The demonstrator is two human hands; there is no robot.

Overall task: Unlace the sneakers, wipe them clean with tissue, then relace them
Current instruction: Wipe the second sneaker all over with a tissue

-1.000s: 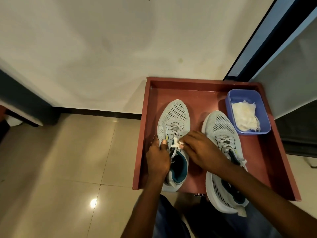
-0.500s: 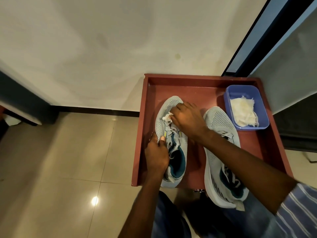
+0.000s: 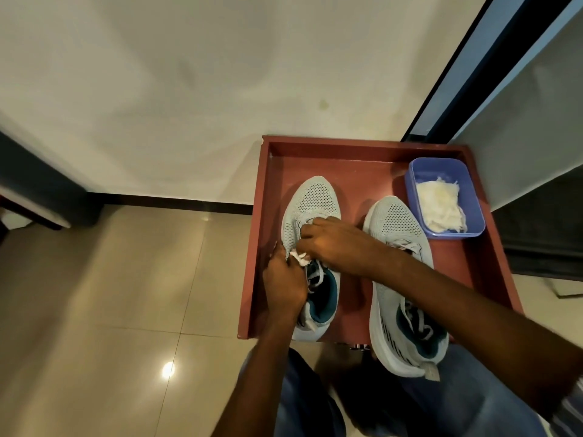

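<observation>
The left sneaker (image 3: pixel 310 212) stands in the red tray (image 3: pixel 252 247), a light, soft mesh shoe that gives under pressure, so it looks best steadied by its firmer side and collar, where the left hand (image 3: pixel 284 287) grips it with curled fingers. The right hand (image 3: pixel 328 242) bends its fingers over a flimsy, easily torn wad of tissue (image 3: pixel 299 257) at the laces. The right sneaker (image 3: pixel 399 247) stands beside it, and a blue tub (image 3: pixel 413 184) holds more tissue.

Two hands, left (image 3: pixel 284 288) and right (image 3: pixel 331 244), pinching white tissue (image 3: pixel 299 257) against left grey sneaker (image 3: pixel 312 209) in red tray (image 3: pixel 362 146).
</observation>
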